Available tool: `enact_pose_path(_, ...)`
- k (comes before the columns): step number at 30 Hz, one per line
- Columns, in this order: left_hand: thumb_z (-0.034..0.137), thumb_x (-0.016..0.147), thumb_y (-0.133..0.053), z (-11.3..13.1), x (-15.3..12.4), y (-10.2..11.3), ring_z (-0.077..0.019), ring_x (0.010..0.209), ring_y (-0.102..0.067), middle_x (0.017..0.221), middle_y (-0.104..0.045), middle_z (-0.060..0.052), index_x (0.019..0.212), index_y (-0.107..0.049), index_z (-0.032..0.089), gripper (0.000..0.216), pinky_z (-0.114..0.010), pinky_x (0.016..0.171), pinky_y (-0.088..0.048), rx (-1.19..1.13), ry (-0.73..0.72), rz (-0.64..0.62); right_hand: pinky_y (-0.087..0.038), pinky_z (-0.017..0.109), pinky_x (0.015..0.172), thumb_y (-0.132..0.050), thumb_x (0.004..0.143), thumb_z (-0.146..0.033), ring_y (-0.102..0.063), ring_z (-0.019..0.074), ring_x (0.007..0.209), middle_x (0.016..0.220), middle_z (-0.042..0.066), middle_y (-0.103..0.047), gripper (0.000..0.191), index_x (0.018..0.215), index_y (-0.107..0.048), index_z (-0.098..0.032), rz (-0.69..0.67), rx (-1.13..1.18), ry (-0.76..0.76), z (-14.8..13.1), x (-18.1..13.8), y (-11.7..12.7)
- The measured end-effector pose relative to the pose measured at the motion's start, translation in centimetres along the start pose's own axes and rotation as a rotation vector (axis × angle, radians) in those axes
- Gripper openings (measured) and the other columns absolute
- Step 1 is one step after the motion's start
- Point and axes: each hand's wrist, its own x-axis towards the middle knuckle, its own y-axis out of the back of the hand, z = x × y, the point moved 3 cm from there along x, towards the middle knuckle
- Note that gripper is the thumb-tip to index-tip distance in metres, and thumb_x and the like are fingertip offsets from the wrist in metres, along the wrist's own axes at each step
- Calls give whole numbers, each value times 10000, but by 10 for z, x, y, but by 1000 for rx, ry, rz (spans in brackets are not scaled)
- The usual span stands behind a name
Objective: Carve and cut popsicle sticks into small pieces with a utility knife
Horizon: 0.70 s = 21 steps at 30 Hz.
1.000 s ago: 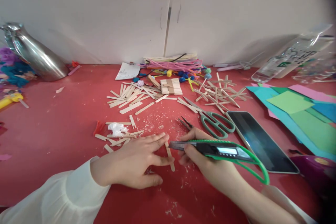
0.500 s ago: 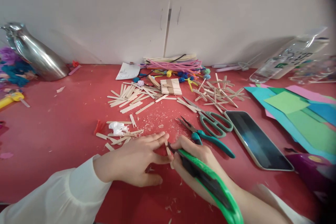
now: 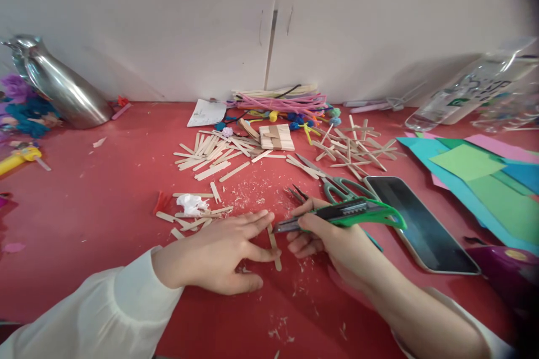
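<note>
My left hand (image 3: 223, 249) lies flat on the red table with its fingers stretched out. Its fingertips press down a narrow craft stick (image 3: 274, 251). In my right hand (image 3: 332, 235) is a green and black utility knife (image 3: 345, 214), its tip pointing left beside the upper part of that stick. Whether the blade touches the wood I cannot tell. Wood shavings (image 3: 252, 193) are scattered around both hands. Behind my right hand lie pliers (image 3: 298, 195), mostly hidden, and grey-green scissors (image 3: 334, 190), partly covered by the knife.
Loose craft sticks (image 3: 210, 151), a banded stick bundle (image 3: 275, 138) and pipe cleaners (image 3: 282, 102) lie toward the back. White crumpled material (image 3: 191, 204) rests at left among sticks. A phone (image 3: 421, 224) and coloured paper (image 3: 484, 179) are on the right; a metal jug (image 3: 67, 87) stands back left.
The knife has swung from pointing away from me to lying nearly level, tip to the left, as my right hand turned. My left hand stays on the stick.
</note>
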Motion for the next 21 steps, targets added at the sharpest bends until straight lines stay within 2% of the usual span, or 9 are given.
enact_pose_path(3,301,785,-601,-1,1,2,-257,1316,-314,1441,-322,-77,1138,-622,276,355,-408,1040,-338,-9,-31,0,-476,222,424,-554,608,-285,-613,134,429,520,-16,-644,158,723,-489,-199,-30,-3,19,-3,-1,3)
enact_pose_path(8,253,846,-533,-4,3,4,-218,1290,-375,1369,-450,-70,1003,-688,247,221,-334,1019,-369,-76,-96,43,-470,230,462,-554,675,-259,-592,118,431,519,-36,-625,96,742,-508,-206,-65,-184,222,-10,-3,11)
enact_pose_path(11,280,870,-514,-8,5,7,-203,1191,-489,1287,-523,-70,956,-687,236,198,-328,980,-398,-115,-70,172,-448,229,466,-547,706,-255,-572,114,437,514,-41,-604,67,749,-521,-210,-77,-283,310,-10,-5,14)
enact_pose_path(14,341,853,-542,-11,7,7,-186,1041,-550,1133,-561,-70,908,-645,202,181,-325,896,-441,-115,48,306,-430,233,470,-533,733,-262,-557,115,451,519,-40,-588,56,764,-533,-215,-69,-343,376,-11,-7,14)
enact_pose_path(18,587,583,-708,-8,11,-3,-255,937,-521,996,-522,-75,880,-560,164,538,-396,788,-467,14,160,298,-431,250,499,-509,760,-262,-549,118,475,577,-33,-594,56,789,-533,-221,-31,-413,419,-12,-8,14)
enact_pose_path(20,600,577,-703,-5,12,-7,-266,938,-501,1005,-500,-80,898,-539,162,568,-407,777,-462,70,156,276,-433,260,508,-509,762,-261,-545,121,480,589,-32,-592,51,785,-531,-222,-30,-447,421,-12,-8,15)
enact_pose_path(21,568,621,-691,-4,11,-8,-266,949,-493,1019,-492,-82,905,-536,165,517,-405,776,-459,88,152,269,-433,263,510,-507,764,-264,-543,123,483,589,-32,-588,53,786,-531,-222,-33,-457,418,-12,-8,15)
